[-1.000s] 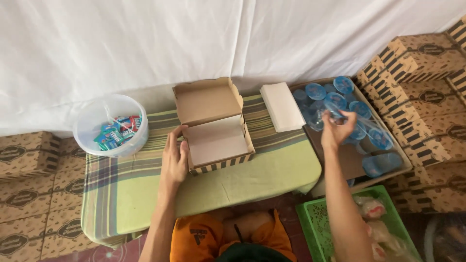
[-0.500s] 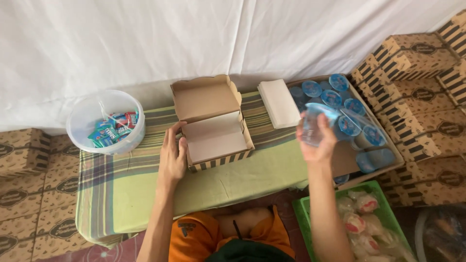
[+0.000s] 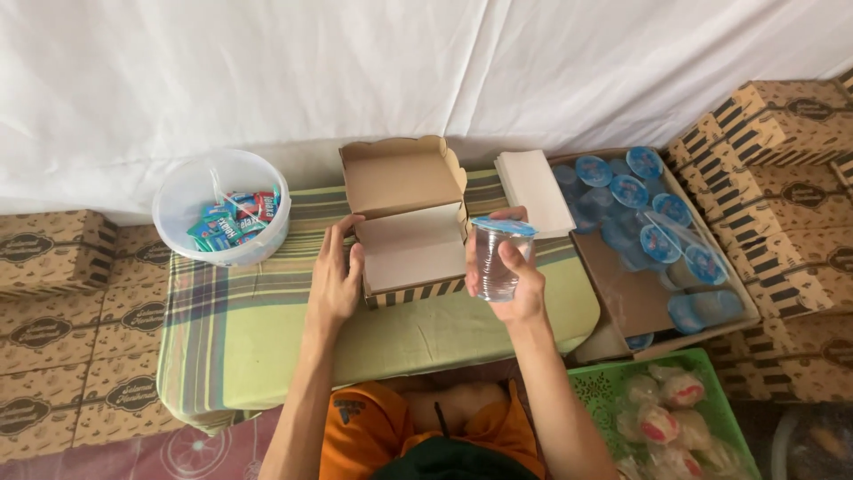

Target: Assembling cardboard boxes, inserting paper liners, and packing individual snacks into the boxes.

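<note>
An open brown cardboard meal box (image 3: 410,220) with a striped rim stands on a low table covered by a green plaid cloth (image 3: 240,329). My left hand (image 3: 335,280) rests flat against the box's left side, fingers apart. My right hand (image 3: 511,283) grips a clear sealed water cup (image 3: 496,258) with a blue lid, held upright just right of the box's front corner. A white paper liner lies inside the box.
A round clear tub of small sachets (image 3: 224,218) sits at the table's left. A stack of white paper sheets (image 3: 535,189) lies right of the box. A carton of blue-lidded cups (image 3: 653,236), a green crate of wrapped food (image 3: 666,413) and stacked boxes (image 3: 782,151) stand at right.
My right hand lifted a water cup out of the carton at right and carried it left to the box. My left hand stayed against the box.
</note>
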